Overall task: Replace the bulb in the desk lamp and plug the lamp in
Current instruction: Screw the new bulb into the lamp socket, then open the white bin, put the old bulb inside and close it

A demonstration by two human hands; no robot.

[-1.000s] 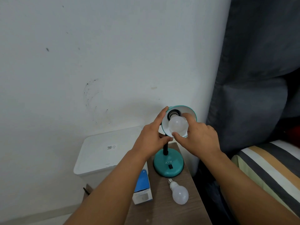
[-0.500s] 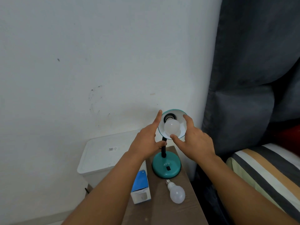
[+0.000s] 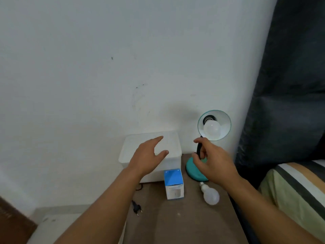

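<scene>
A teal desk lamp (image 3: pixel 193 170) stands at the back of the brown table (image 3: pixel 175 224), its shade (image 3: pixel 226 125) tilted toward me with a white bulb (image 3: pixel 212 128) seated in the socket. A second white bulb (image 3: pixel 211 195) lies loose on the table in front of the lamp base. The lamp's black plug (image 3: pixel 136 207) lies on the table at the left. My right hand (image 3: pixel 213 160) hovers in front of the lamp's black neck, fingers loosely spread, holding nothing. My left hand (image 3: pixel 148 156) hangs open over the white box, apart from the lamp.
A white lidded box (image 3: pixel 173 144) stands against the wall left of the lamp. A small blue and white bulb carton (image 3: pixel 174 184) stands in front of it. A dark curtain (image 3: pixel 288 85) and a striped bed (image 3: pixel 295 187) are at the right.
Both hands have let go of the lamp shade and bulb and dropped lower. The left hand moved left over the white box. The view swung, bringing the plug into sight.
</scene>
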